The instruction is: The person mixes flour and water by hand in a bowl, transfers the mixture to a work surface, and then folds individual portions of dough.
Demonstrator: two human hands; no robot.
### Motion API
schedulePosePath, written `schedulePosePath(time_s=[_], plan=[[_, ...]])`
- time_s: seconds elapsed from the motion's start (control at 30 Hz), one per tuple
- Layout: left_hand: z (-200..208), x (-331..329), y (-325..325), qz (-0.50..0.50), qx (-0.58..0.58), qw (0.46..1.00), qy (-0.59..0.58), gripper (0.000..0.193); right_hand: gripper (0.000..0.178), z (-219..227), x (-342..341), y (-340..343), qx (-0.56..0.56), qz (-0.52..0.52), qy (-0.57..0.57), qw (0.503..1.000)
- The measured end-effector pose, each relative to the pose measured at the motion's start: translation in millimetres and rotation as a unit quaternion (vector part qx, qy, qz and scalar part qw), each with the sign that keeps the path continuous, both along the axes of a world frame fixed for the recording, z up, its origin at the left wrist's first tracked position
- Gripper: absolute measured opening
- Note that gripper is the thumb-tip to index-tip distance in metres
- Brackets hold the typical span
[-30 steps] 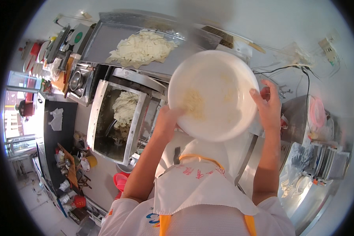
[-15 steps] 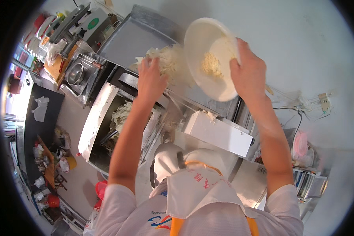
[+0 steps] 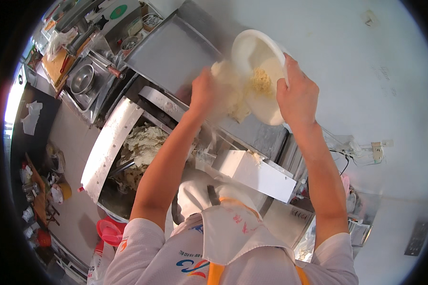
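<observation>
My right hand [image 3: 297, 92] grips the rim of a white plastic basin [image 3: 242, 40], thumb on the inside. The basin is tilted toward the left, and a yellow crumbly heap [image 3: 261, 81] lies in it. At its left edge is a pale, ragged pile of dough pieces [image 3: 230, 95], blurred by motion, on the grey metal surface. My left hand [image 3: 204, 92] is against the left side of this pile; its fingers are smeared and partly hidden, so I cannot see whether they grasp any.
Below left stands a machine with a curved metal guard [image 3: 111, 147] and pale dough [image 3: 142, 147] in its tub. A raised-edge grey metal tray [image 3: 176, 52] lies beyond. A white box-shaped housing [image 3: 257, 173] sits near my body. A steel bowl [image 3: 82, 79] stands at left.
My left hand has moved right, pushing the dough pile toward the basin. The basin, still in my right hand, has shifted only slightly in view. My view has turned a little.
</observation>
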State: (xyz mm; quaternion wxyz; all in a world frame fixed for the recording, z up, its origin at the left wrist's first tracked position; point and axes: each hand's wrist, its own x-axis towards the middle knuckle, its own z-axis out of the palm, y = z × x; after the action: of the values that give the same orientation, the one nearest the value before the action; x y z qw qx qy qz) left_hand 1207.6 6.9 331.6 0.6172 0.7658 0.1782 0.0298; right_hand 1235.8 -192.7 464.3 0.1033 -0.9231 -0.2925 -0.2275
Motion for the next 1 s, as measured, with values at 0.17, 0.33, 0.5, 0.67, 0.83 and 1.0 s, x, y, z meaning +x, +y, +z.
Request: schedulePosePath(time_s=[0.17, 0.33, 0.5, 0.67, 0.83, 1.0], plan=[[-32, 21, -46, 0.018, -0.04, 0.969, -0.244, 0.075, 0.049, 11, 3, 16, 0.094, 0.018, 0.066, 0.993], [-43, 38, -92, -0.057, 0.157, 0.947, -0.274, 0.062, 0.05, 13, 4, 28, 0.125, -0.015, 0.141, 0.982], [-61, 49, -96, -0.129, 0.247, 0.917, -0.286, 0.054, 0.044, 6, 10, 26, 0.221, -0.013, 0.145, 0.964], [-61, 47, -81, -0.195, 0.45, 0.828, -0.271, 0.037, 0.044, -2, 22, 14, 0.16, -0.011, 0.083, 0.984], [-69, 50, -68, -0.258, 0.555, 0.763, -0.209, 0.026, 0.047, -4, 20, 4, 0.1, 0.011, 0.04, 0.994], [-37, 11, -45, -0.209, 0.509, 0.818, -0.167, 0.034, 0.05, 8, 21, -11, 0.115, 0.013, -0.039, 0.992]])
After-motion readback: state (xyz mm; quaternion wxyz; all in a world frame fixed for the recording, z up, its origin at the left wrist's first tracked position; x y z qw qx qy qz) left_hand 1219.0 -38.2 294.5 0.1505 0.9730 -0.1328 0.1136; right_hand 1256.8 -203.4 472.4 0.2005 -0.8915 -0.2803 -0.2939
